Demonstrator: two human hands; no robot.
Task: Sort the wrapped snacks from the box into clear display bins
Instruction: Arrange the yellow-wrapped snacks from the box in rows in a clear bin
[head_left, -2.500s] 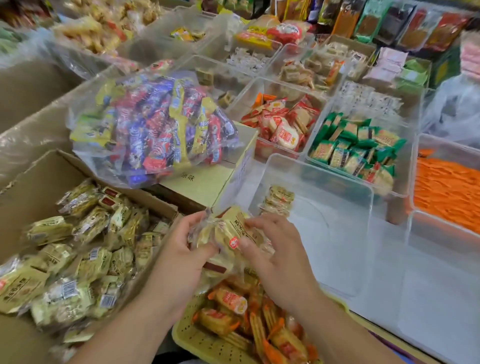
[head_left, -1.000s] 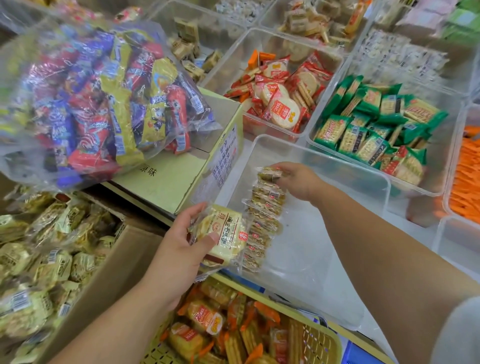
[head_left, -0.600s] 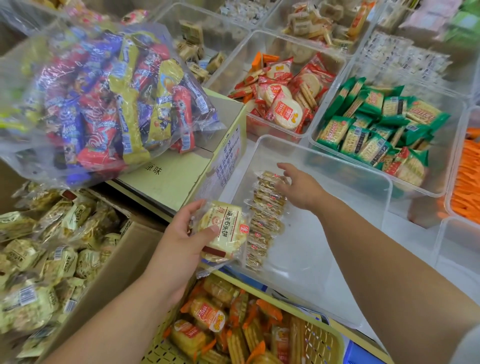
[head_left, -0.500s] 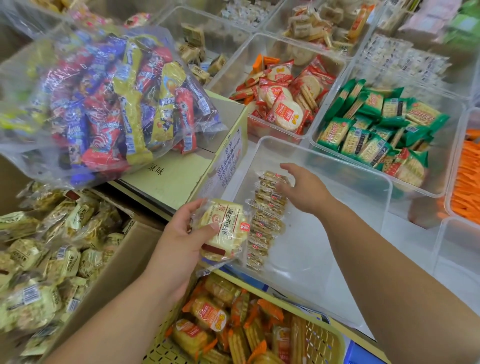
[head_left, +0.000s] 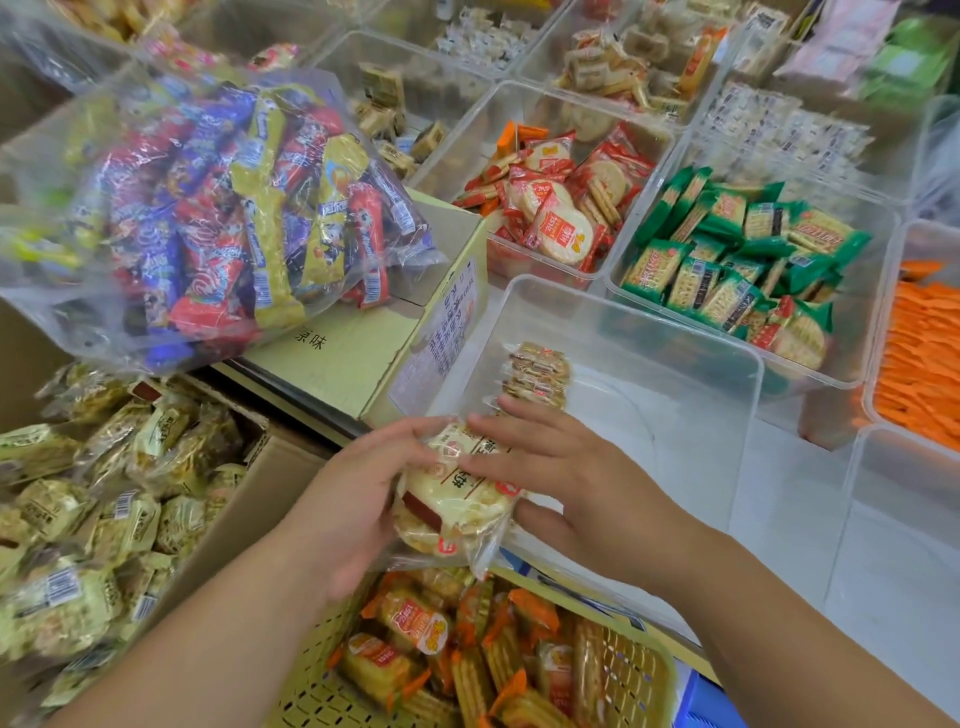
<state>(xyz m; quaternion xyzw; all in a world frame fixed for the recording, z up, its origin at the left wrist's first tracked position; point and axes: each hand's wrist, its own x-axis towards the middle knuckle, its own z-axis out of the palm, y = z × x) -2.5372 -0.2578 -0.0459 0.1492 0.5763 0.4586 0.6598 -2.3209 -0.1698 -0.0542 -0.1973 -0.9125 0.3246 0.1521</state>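
A small stack of pale yellow wrapped snacks (head_left: 452, 499) sits between both hands, just in front of the near left corner of a clear display bin (head_left: 748, 384). My left hand (head_left: 353, 493) grips the stack from the left. My right hand (head_left: 566, 483) lies over its top and right side, thumb under the edge. Inside the bin, a row of the same snacks (head_left: 537, 374) stands on edge along the left wall. The open cardboard box (head_left: 244, 499) at the left holds several of these yellow packets (head_left: 93, 519).
A big clear bag of mixed coloured sweets (head_left: 218, 208) lies on a closed carton (head_left: 353, 353). A yellow basket (head_left: 644, 675) of orange-wrapped crackers sits near me. Bins of red (head_left: 561, 208), green (head_left: 737, 265) and orange (head_left: 919, 358) snacks stand behind.
My right hand left the row in the bin and came back to the stack held by my left hand. The left hand moved slightly right.
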